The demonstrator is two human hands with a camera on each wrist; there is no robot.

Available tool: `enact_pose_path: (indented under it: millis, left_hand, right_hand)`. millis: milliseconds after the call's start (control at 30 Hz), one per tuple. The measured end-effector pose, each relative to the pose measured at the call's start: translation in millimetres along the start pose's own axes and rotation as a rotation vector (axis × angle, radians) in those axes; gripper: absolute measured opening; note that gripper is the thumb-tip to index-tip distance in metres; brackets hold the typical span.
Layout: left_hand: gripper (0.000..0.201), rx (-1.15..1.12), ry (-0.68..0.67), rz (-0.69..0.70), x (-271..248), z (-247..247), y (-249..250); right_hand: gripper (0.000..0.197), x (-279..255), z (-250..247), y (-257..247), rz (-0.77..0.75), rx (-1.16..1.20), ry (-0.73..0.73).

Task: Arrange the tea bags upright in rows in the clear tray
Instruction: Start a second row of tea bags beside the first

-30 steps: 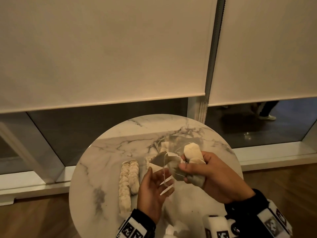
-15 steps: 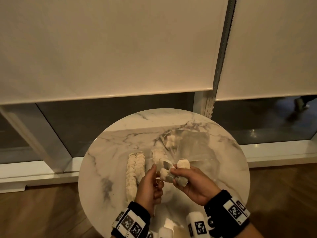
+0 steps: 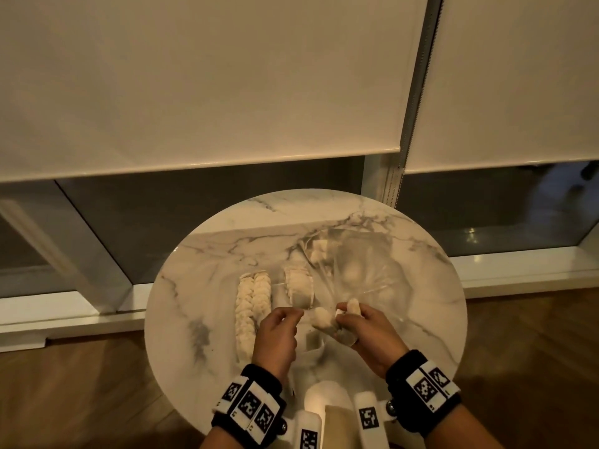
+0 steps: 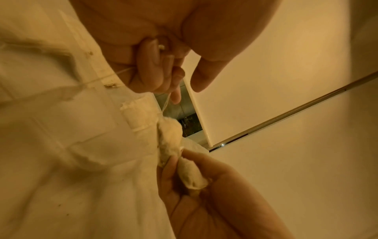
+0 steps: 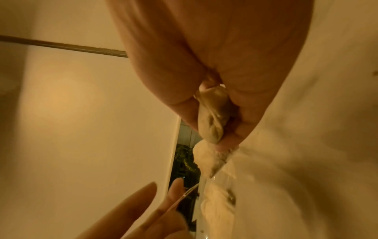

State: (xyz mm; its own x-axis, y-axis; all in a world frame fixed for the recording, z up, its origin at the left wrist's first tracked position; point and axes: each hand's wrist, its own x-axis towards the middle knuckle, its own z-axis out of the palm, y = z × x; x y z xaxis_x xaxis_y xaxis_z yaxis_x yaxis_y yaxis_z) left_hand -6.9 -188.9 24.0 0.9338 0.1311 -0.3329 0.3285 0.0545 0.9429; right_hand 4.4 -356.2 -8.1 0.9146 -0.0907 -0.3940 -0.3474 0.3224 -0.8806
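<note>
On the round marble table (image 3: 201, 286) a clear tray (image 3: 278, 291) holds two full rows of pale tea bags (image 3: 254, 299) standing upright at its left. A short third row (image 3: 299, 281) stands at its middle. My right hand (image 3: 355, 319) grips a small bunch of tea bags (image 3: 322, 320) just above the tray's near right part; the bunch (image 5: 212, 116) fills its curled fingers. My left hand (image 3: 287, 317) pinches the string (image 4: 166, 103) of one tea bag (image 4: 169, 134) that hangs from the bunch.
A crumpled clear plastic bag (image 3: 359, 264) with a few tea bags inside lies on the table behind my right hand. White wrist camera mounts (image 3: 369, 416) hang over the table's near edge. Roller blinds and a window sill lie beyond the table, wooden floor around it.
Both hands have come down closer to the tray. My left hand has drawn away to the left of the bunch, pulling a string out taut.
</note>
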Motion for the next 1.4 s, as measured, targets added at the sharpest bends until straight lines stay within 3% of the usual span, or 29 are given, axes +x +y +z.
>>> enact_pose_path:
  millis: [133, 233, 400, 533, 667, 800, 867, 967, 1033, 1167, 1233, 1300, 1367, 1400]
  left_hand:
    - [0.019, -0.025, -0.017, 0.045, -6, 2, 7]
    - [0.026, -0.038, -0.039, 0.07, -9, 4, 12]
    - [0.024, -0.056, -0.08, 0.123, -12, 3, 25]
    - [0.021, -0.061, -0.118, 0.182, -18, 1, 39]
    - [0.02, -0.056, -0.12, 0.234, -19, -3, 47]
    - [0.017, -0.009, -0.137, 0.296, -22, -8, 54]
    - [0.017, 0.008, -0.137, 0.313, -23, -9, 56]
    - [0.016, 0.043, -0.137, 0.334, -23, -11, 57]
    - [0.015, 0.048, -0.138, 0.342, -23, -11, 56]
    - [0.016, 0.054, -0.172, 0.348, -22, -9, 54]
    - [0.016, 0.039, -0.203, 0.337, -22, -7, 53]
    - [0.016, 0.015, -0.227, 0.33, -23, -5, 54]
    - [0.016, 0.016, -0.225, 0.336, -23, -7, 55]
    - [0.016, 0.024, -0.218, 0.34, -22, -9, 54]
  right_hand:
    - [0.019, 10, -14, -3, -0.039, -0.083, 0.087]
    - [0.02, 19, -24, 4, -0.1, -0.35, 0.152]
    - [0.014, 17, -26, 11, -0.225, -0.69, 0.088]
    - [0.009, 16, -24, 13, -0.29, -0.729, 0.091]
    - [0.011, 16, -22, 12, -0.268, -0.619, 0.075]
    - [0.011, 12, -25, 6, -0.323, -0.738, 0.056]
    - [0.018, 7, -25, 0, -0.287, -0.826, 0.042]
    - [0.049, -3, -24, -12, -0.153, -1.046, -0.007]
    - [0.06, -12, -19, -24, -0.169, -1.121, -0.03]
    - [0.057, -35, 2, -49, -0.442, -0.941, -0.124]
    - [0.052, -41, 15, -54, -0.468, -0.821, -0.275]
    - [0.034, -42, 26, -53, -0.488, -0.699, -0.42]
    - [0.016, -43, 32, -51, -0.509, -0.587, -0.455]
    - [0.018, -43, 32, -50, -0.501, -0.554, -0.436]
